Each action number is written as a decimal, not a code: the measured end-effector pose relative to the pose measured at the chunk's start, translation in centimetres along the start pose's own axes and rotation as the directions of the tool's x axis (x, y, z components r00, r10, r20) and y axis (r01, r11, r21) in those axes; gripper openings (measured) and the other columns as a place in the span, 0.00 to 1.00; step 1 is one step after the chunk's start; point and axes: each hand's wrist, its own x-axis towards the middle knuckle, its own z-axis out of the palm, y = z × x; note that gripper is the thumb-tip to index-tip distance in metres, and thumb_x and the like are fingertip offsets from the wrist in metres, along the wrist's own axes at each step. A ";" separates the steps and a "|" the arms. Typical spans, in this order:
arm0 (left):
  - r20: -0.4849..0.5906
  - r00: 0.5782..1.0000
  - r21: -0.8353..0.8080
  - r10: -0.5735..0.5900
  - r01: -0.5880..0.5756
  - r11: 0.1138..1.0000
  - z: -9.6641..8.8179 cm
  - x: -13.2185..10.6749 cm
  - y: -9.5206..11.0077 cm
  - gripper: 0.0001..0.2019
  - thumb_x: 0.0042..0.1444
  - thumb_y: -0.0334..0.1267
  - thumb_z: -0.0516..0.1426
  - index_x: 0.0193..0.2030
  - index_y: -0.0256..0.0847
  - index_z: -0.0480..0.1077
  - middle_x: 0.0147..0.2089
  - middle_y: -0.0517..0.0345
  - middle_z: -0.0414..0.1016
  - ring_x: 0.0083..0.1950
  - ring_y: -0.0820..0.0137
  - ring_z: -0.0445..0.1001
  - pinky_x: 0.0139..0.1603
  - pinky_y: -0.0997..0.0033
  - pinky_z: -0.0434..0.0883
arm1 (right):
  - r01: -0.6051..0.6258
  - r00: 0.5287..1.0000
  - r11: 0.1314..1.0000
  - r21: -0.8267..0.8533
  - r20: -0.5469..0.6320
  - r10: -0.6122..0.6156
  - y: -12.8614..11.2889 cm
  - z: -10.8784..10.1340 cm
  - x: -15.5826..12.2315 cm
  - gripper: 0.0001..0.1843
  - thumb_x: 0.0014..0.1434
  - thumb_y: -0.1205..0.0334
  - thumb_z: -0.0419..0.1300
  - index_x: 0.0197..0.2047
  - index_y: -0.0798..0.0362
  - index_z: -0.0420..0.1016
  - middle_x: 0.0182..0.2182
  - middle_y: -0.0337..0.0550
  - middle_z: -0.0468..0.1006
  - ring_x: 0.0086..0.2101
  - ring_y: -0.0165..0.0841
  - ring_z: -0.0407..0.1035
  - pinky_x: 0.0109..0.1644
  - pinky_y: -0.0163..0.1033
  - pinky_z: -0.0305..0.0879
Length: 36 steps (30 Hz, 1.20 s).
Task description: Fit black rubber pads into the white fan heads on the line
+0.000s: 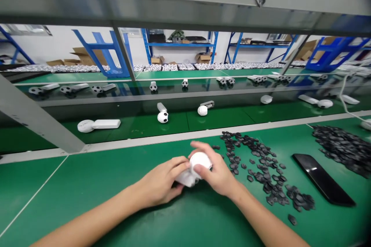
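Observation:
Both my hands meet above the green tabletop [121, 193] around one white plastic piece, blurred by motion. Its round white ball part [200, 161] sits between the thumb and fingers of my right hand [216, 170]. My left hand [165, 181] is wrapped round the paler handle-like part [187, 178] that joins the ball. Whatever lies on the piece's underside is hidden by my fingers. Just right of my right hand, small black pentagon-shaped pieces [265, 175] are scattered on the tabletop.
A larger heap of black pieces [344, 148] and a black phone-like slab [323, 179] lie to the right. Beyond a pale rail, white ball-headed units [100, 124] rest on a green belt [139, 123]. A metal post [40, 115] slants at left; a beam [174, 5] crosses overhead.

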 end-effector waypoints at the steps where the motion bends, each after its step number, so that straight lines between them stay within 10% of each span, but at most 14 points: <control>1: 0.023 0.998 -0.060 -0.065 0.066 0.996 0.4 0.1 0.7 0.44 0.60 0.31 0.62 0.77 0.49 0.44 0.65 0.40 0.69 0.61 0.54 0.75 0.57 0.53 0.78 | 0.049 0.999 0.997 -0.063 0.027 -0.047 -0.4 0.4 -0.2 0.31 0.67 0.45 0.64 0.69 0.41 0.65 0.54 0.46 0.78 0.47 0.40 0.75 0.50 0.45 0.73; 5: 0.174 0.922 -0.280 -0.346 0.383 0.880 0.8 1.0 2.1 0.59 0.54 0.40 0.68 0.79 0.51 0.29 0.54 0.49 0.78 0.47 0.56 0.81 0.46 0.57 0.80 | 0.100 0.993 0.995 -0.023 0.064 -0.098 -1.9 0.7 -0.4 0.38 0.62 0.33 0.64 0.69 0.43 0.66 0.57 0.49 0.75 0.47 0.41 0.74 0.48 0.45 0.74; 8: 0.309 0.846 -0.490 -0.435 0.534 0.689 0.9 1.9 2.7 0.53 0.54 0.38 0.68 0.78 0.48 0.39 0.38 0.61 0.78 0.33 0.67 0.77 0.35 0.69 0.76 | -0.009 0.999 0.998 0.057 0.049 0.006 -1.6 -1.2 0.1 0.33 0.72 0.33 0.46 0.67 0.45 0.69 0.55 0.50 0.77 0.41 0.38 0.76 0.39 0.41 0.75; 14: 0.446 0.672 -0.824 -0.591 0.566 0.022 2.8 2.6 1.9 0.29 0.57 0.65 0.62 0.47 0.39 0.67 0.32 0.56 0.75 0.24 0.69 0.74 0.23 0.69 0.74 | -0.323 0.946 0.695 -0.642 -0.216 0.240 3.0 -8.5 0.9 0.15 0.72 0.52 0.56 0.49 0.46 0.84 0.48 0.46 0.82 0.42 0.40 0.77 0.47 0.44 0.71; 21: 0.353 0.621 -0.841 -0.700 0.538 0.054 2.7 2.0 -0.3 0.28 0.54 0.61 0.67 0.46 0.38 0.69 0.34 0.52 0.78 0.27 0.67 0.78 0.27 0.69 0.76 | -0.313 0.938 0.643 -0.699 -0.121 0.326 5.7 -9.6 0.6 0.12 0.68 0.54 0.61 0.47 0.45 0.86 0.49 0.45 0.80 0.46 0.40 0.77 0.53 0.44 0.71; 25: 0.304 0.585 -0.891 -0.752 0.455 -0.006 2.1 2.6 -0.3 0.30 0.59 0.51 0.68 0.61 0.48 0.59 0.37 0.57 0.78 0.31 0.61 0.82 0.34 0.60 0.80 | -0.287 0.939 0.649 -0.705 -0.070 0.338 5.6 -9.8 0.5 0.14 0.69 0.54 0.60 0.47 0.48 0.86 0.49 0.46 0.80 0.45 0.40 0.77 0.53 0.44 0.71; 36: 0.379 0.581 -0.908 -0.720 0.384 -0.169 2.3 2.7 -1.1 0.24 0.62 0.53 0.63 0.60 0.48 0.63 0.38 0.59 0.72 0.30 0.67 0.78 0.30 0.60 0.82 | -0.222 0.942 0.682 -0.697 0.028 0.335 5.8 -10.9 0.4 0.16 0.69 0.53 0.58 0.51 0.48 0.85 0.48 0.48 0.81 0.45 0.44 0.77 0.53 0.48 0.73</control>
